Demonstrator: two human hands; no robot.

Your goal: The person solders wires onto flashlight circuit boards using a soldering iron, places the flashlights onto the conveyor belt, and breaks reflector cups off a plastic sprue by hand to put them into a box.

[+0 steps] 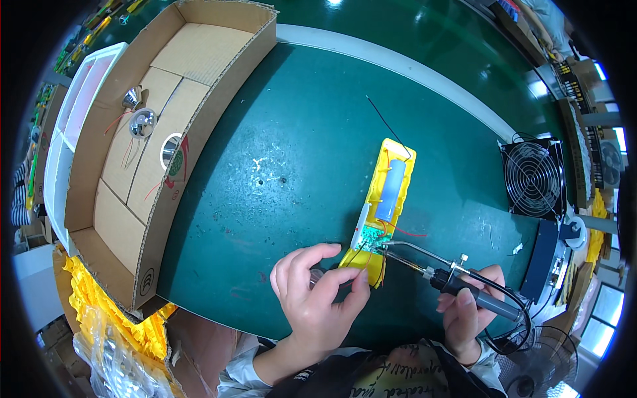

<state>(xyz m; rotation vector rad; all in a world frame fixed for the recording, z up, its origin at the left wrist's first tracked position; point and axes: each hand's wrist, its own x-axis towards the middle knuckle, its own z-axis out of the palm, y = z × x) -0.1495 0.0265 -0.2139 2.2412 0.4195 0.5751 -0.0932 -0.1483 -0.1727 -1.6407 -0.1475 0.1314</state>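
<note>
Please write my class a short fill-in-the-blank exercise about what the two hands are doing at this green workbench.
1. The right hand holds a soldering ____.
2. Its tip touches the small green circuit board inside a ____ plastic case.
3. The left hand steadies the case's ____ end.
4. A black fan stands to the person's ____.

Missing words: iron; yellow; near; right
</note>
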